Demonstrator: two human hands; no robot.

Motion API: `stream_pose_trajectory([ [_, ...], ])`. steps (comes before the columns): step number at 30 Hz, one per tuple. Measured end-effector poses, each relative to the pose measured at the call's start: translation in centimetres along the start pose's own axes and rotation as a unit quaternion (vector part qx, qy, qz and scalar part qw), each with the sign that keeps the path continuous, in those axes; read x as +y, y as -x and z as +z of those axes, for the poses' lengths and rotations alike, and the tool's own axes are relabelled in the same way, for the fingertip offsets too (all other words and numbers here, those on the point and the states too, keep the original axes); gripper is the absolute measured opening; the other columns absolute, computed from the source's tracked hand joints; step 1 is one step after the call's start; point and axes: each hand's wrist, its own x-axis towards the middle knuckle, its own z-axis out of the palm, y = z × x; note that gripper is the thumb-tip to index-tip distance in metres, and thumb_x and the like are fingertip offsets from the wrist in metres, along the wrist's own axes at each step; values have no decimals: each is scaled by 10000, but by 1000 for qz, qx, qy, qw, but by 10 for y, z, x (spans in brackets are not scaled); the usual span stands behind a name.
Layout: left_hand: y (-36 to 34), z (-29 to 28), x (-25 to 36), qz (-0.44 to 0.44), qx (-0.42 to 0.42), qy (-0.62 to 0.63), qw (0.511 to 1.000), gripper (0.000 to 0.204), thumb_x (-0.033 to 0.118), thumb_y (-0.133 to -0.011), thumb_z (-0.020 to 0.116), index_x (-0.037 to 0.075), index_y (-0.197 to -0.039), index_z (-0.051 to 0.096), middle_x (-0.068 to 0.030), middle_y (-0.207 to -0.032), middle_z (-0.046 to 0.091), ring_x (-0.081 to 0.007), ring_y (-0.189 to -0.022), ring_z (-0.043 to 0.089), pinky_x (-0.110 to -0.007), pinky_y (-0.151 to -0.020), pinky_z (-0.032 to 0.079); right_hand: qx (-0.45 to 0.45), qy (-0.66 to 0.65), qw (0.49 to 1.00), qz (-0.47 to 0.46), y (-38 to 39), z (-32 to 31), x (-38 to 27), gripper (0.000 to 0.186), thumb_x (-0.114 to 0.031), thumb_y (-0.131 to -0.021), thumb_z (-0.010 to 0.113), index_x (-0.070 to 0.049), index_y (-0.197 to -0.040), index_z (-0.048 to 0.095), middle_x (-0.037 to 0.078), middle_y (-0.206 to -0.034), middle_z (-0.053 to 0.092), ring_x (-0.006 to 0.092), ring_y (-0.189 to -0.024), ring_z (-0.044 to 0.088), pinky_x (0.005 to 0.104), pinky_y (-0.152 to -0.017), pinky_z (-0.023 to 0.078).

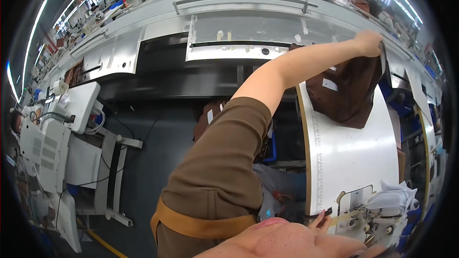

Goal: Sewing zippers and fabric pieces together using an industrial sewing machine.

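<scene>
Cloth (351, 96), dark brown, hangs from the left hand (369, 43), which looks closed on its upper edge at full stretch, though the fingertips are hidden! Directly below that grip, the folds drape over the far end of the long white table (354, 155), a white patch (330, 84) showing just below and left of the hand. Well back toward the body, the right hand (321, 221) pinches a small black piece (329, 211), with the sewing machine (377, 223) just right of that pinch. Placing or drawing the cloth seems the step in hand; the next move probably calls for steady left-hand control, folds loose.
</scene>
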Motion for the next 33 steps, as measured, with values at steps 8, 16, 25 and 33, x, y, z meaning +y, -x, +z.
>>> stream_pose_trajectory([
  [8,-10,-21,44,34,441,294,848,274,-13,-758,463,34,-942,661,-212,-918,666,-365,-943,621,-388,-826,490,29,30,999,1,7,-1,-3,143,-105,-924,604,30,-880,591,53,-701,544,122,-612,482,263,-534,409],
  [16,52,53,79,-144,331,507,782,280,-62,-725,454,9,-961,588,-202,-934,630,-316,-934,600,-373,-834,466,58,-16,998,-22,7,5,-10,184,-70,-935,573,14,-1098,554,48,-756,561,122,-666,509,251,-590,426],
  [25,258,86,157,-390,110,729,551,498,7,-921,417,97,-1385,261,-138,-1349,419,-239,-1204,474,-372,-1016,411,24,-149,988,-36,-2,6,-9,367,-6,-963,451,-8,-1330,443,81,-905,594,117,-723,561,233,-677,461],
  [33,292,87,179,-440,-198,768,421,390,151,-1012,365,-84,-1319,313,-204,-1304,472,-296,-1176,533,-421,-993,462,38,70,991,-109,-25,35,-74,380,-8,-911,531,-4,-1291,525,114,-901,566,189,-615,592,283,-542,494],
])
